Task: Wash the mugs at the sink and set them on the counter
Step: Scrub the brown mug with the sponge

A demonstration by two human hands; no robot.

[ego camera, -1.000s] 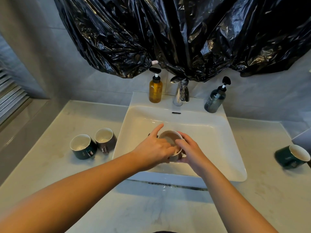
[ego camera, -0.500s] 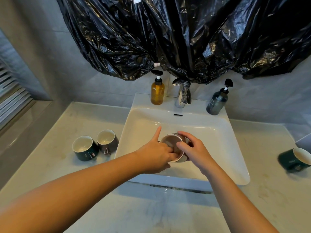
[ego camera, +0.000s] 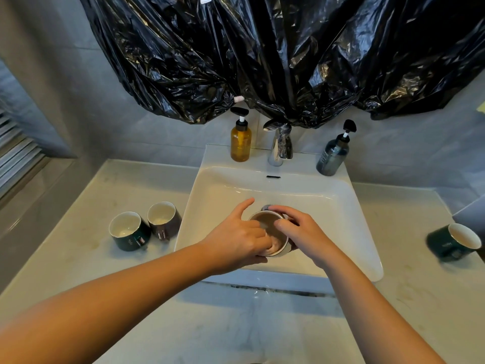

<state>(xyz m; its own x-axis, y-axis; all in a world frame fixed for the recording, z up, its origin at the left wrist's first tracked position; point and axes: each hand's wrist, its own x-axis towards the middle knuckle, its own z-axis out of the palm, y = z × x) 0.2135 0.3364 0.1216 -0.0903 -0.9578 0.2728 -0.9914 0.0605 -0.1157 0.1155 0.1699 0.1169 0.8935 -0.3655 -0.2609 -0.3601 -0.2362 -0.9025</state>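
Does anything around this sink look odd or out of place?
Yes. Crumpled black plastic sheeting drapes the wall above the faucet, hiding whatever is behind it. Dark, mould-like specks line the seam between the sink and the counter in front.

A pale, marble-veined desk (ego camera: 236, 332) runs along a grey wall, with a white rectangular sink (ego camera: 210, 164) set on it at the middle. Left of the sink, a dark green mug (ego camera: 128, 233) and a brown mug (ego camera: 164, 219) stand upright just beside each other, handles toward the camera. Well apart, near the desk's right end, a second dark green mug (ego camera: 452, 243) sits alone.
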